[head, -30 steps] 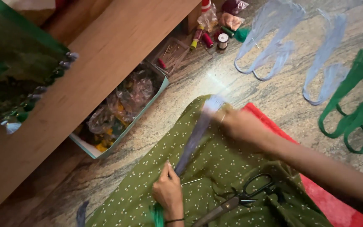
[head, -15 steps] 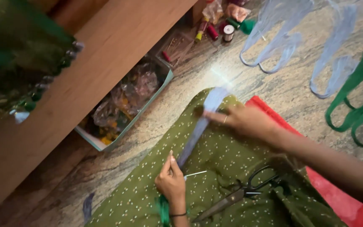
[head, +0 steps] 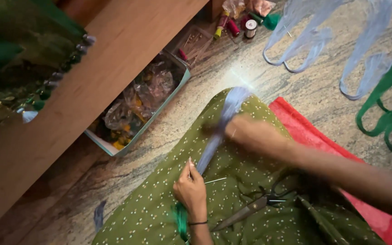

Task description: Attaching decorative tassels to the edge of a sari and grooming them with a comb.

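Left hand [head: 190,190] is pinching a pin upright, fingers narrow; right hand [head: 250,135], blurred, is pressing the blue strip [head: 223,127] flat on the green fabric [head: 159,204], scissors [head: 250,208] lying just right of the fingers.

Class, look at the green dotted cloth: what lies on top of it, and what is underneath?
On the green dotted cloth lie a pale blue strip, black scissors and both hands. A red cloth shows beneath its edge; anything else underneath is covered.
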